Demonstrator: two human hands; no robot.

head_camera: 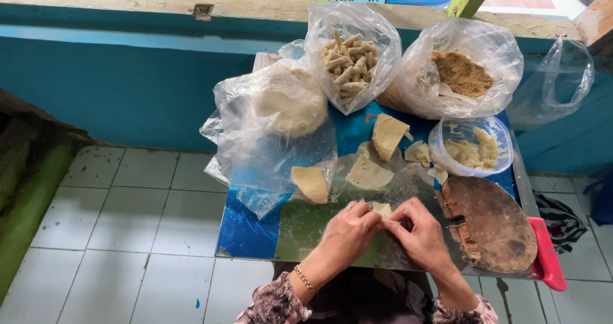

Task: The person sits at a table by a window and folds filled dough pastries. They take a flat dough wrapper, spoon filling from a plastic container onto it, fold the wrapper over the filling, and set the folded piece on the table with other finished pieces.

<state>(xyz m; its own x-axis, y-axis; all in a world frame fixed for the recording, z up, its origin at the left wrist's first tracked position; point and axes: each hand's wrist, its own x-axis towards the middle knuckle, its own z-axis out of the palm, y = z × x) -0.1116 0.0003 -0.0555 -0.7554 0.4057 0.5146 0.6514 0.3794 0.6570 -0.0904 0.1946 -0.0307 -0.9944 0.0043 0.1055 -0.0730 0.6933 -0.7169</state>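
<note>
Seen from above, a person's left hand (pixel 348 231) and right hand (pixel 418 231) met at the near middle of a small blue and green table (pixel 249 231), fingers curled closed together around a small pale piece of dough wrapper (pixel 382 209) pinched between them. Just beyond the hands lay loose pale triangular wrappers (pixel 369 172), one folded wedge (pixel 387 135) and another (pixel 310 183) partly under a crumpled clear plastic bag holding a white stack of wrappers (pixel 290 100), which crowded the left half of the table. Along the far edge stood a clear bag of pale rolled sticks (pixel 350 62) and a clear bag of brown crumbs (pixel 461 73), both touching the teal wall (pixel 128 87) behind. At the right rear sat a clear plastic tub of pale yellowish filling (pixel 472 148). Close beside the right hand lay a round, dark, worn wooden board (pixel 491 225), its edge chipped, with a red handle (pixel 548 254) jutting past the table's right edge. White floor tiles (pixel 115 222) lay open to the left, the only free room around the hands being a narrow strip of table in front.
</note>
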